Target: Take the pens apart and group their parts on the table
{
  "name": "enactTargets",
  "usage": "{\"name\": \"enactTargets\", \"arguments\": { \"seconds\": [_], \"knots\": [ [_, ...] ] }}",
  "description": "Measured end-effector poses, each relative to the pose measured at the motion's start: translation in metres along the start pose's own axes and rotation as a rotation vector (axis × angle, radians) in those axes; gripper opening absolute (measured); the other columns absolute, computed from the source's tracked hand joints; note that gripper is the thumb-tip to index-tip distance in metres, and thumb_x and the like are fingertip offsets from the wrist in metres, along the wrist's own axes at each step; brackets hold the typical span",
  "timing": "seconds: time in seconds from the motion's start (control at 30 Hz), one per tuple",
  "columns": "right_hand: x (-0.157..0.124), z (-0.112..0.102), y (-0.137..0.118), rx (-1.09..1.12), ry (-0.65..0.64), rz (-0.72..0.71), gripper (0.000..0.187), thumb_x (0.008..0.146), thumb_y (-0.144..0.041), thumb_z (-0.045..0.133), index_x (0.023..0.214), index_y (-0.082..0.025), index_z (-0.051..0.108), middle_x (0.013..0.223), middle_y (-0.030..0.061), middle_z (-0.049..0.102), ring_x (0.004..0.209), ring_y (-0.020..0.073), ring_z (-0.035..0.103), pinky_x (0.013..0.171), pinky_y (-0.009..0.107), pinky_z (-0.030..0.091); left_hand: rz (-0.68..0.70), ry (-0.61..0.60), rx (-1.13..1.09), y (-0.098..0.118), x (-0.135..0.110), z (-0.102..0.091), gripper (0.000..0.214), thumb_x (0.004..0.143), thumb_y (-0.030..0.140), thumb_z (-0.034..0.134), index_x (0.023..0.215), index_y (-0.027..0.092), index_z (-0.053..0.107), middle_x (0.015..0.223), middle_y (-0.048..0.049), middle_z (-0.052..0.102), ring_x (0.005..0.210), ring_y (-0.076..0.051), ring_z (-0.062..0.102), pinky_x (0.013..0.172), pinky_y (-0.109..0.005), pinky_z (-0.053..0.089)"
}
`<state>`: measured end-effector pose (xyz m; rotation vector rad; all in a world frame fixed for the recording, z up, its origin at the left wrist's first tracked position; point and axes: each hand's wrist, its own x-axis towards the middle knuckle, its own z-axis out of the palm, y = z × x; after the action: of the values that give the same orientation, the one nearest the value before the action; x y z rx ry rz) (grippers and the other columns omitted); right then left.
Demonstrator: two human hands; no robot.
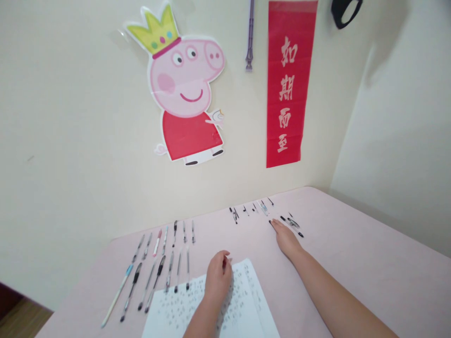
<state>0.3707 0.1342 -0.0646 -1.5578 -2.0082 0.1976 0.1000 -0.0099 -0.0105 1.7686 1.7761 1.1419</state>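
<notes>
My left hand (217,276) rests on a white sheet of paper (183,310) covered in small handwriting, fingers curled around what looks like a pen with a red tip. My right hand (286,237) reaches forward and lies flat on the pink table (369,272), its fingertips touching a small black pen cap (271,223). Several more black caps and pen parts (292,222) lie just beyond it. To the left, several pens (160,263) are laid out in two rows.
A second small group of caps (235,213) lies near the wall. The wall carries a cartoon pig sticker (183,89), a red banner with gold characters (287,84) and a hanging purple back-scratcher (250,33). The table's left edge drops to a wooden floor (21,319).
</notes>
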Motion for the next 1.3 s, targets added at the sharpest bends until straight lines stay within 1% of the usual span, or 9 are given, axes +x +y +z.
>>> {"name": "enactTargets", "arguments": {
  "seconds": [0.23, 0.43, 0.57, 0.73, 0.83, 0.9, 1.03, 1.13, 1.3],
  "knots": [
    [0.005, -0.005, 0.002, -0.055, 0.012, -0.004, 0.057, 0.071, 0.002, 0.035, 0.124, -0.007, 0.053, 0.134, 0.0140, 0.047, 0.126, 0.0198, 0.041, 0.108, 0.035, 0.029, -0.012, -0.024, 0.022, 0.002, 0.001, -0.001, 0.023, 0.078, 0.023, 0.043, 0.095, 0.017, 0.057, 0.086, -0.0074, 0.063, 0.082, -0.021, 0.058, 0.078, -0.036, 0.044],
    [0.004, -0.009, -0.003, -0.041, 0.020, -0.002, 0.053, 0.073, 0.000, 0.035, 0.123, -0.005, 0.053, 0.134, 0.0163, 0.047, 0.126, 0.0211, 0.041, 0.108, 0.038, 0.029, 0.001, -0.014, 0.036, 0.003, 0.001, -0.001, 0.022, 0.078, 0.023, 0.044, 0.094, 0.018, 0.058, 0.082, -0.0061, 0.062, 0.079, -0.021, 0.058, 0.075, -0.035, 0.044],
    [0.002, -0.016, -0.008, -0.040, 0.036, 0.003, 0.054, 0.072, 0.001, 0.034, 0.123, -0.002, 0.052, 0.133, 0.0176, 0.047, 0.125, 0.0216, 0.041, 0.107, 0.036, 0.029, 0.002, -0.017, 0.037, 0.002, 0.001, -0.001, 0.022, 0.079, 0.024, 0.044, 0.095, 0.018, 0.057, 0.081, -0.0058, 0.062, 0.079, -0.020, 0.058, 0.075, -0.035, 0.044],
    [-0.002, -0.034, -0.018, 0.001, 0.120, 0.052, 0.052, 0.074, -0.002, 0.034, 0.121, -0.008, 0.055, 0.126, 0.0139, 0.054, 0.119, 0.0215, 0.048, 0.105, 0.036, 0.033, 0.010, -0.030, 0.052, 0.001, 0.001, -0.001, 0.022, 0.080, 0.024, 0.043, 0.095, 0.017, 0.058, 0.083, -0.0070, 0.062, 0.081, -0.021, 0.058, 0.076, -0.036, 0.044],
    [-0.008, -0.044, -0.035, 0.021, 0.171, 0.016, 0.049, 0.076, -0.005, 0.034, 0.119, -0.011, 0.057, 0.121, 0.0126, 0.058, 0.114, 0.0231, 0.052, 0.102, 0.038, 0.036, 0.027, -0.012, 0.051, 0.001, 0.001, 0.000, 0.021, 0.079, 0.025, 0.045, 0.093, 0.017, 0.059, 0.084, -0.0080, 0.063, 0.083, -0.022, 0.058, 0.076, -0.036, 0.044],
    [-0.014, -0.047, -0.055, 0.031, 0.154, -0.049, 0.047, 0.076, -0.005, 0.035, 0.116, -0.010, 0.059, 0.119, 0.0127, 0.060, 0.110, 0.0233, 0.054, 0.100, 0.038, 0.037, 0.033, -0.004, 0.050, 0.000, 0.001, 0.000, 0.021, 0.078, 0.025, 0.045, 0.092, 0.017, 0.059, 0.084, -0.0080, 0.064, 0.082, -0.022, 0.058, 0.076, -0.037, 0.044],
    [-0.030, -0.041, -0.106, 0.167, -0.017, -0.214, 0.040, 0.074, -0.006, 0.041, 0.105, -0.015, 0.065, 0.110, 0.0100, 0.065, 0.104, 0.0217, 0.056, 0.097, 0.036, 0.039, 0.032, -0.001, 0.056, 0.000, 0.001, 0.001, 0.021, 0.078, 0.024, 0.046, 0.092, 0.017, 0.059, 0.083, -0.0072, 0.064, 0.081, -0.021, 0.058, 0.076, -0.036, 0.044],
    [-0.041, -0.032, -0.138, 0.297, -0.109, -0.231, 0.035, 0.077, -0.010, 0.044, 0.103, -0.017, 0.066, 0.105, 0.0084, 0.066, 0.100, 0.0201, 0.057, 0.094, 0.034, 0.040, 0.040, 0.001, 0.050, 0.001, 0.000, 0.000, 0.020, 0.078, 0.022, 0.045, 0.092, 0.018, 0.059, 0.082, -0.0062, 0.063, 0.080, -0.020, 0.058, 0.076, -0.035, 0.044],
    [-0.051, -0.021, -0.159, 0.322, -0.234, -0.227, 0.027, 0.078, -0.015, 0.048, 0.096, -0.017, 0.069, 0.090, 0.0074, 0.068, 0.086, 0.0183, 0.061, 0.082, 0.029, 0.044, 0.045, -0.018, 0.069, 0.003, 0.001, -0.001, 0.022, 0.076, 0.018, 0.044, 0.093, 0.018, 0.058, 0.079, -0.0049, 0.062, 0.077, -0.019, 0.057, 0.074, -0.034, 0.044]
  ]
}}
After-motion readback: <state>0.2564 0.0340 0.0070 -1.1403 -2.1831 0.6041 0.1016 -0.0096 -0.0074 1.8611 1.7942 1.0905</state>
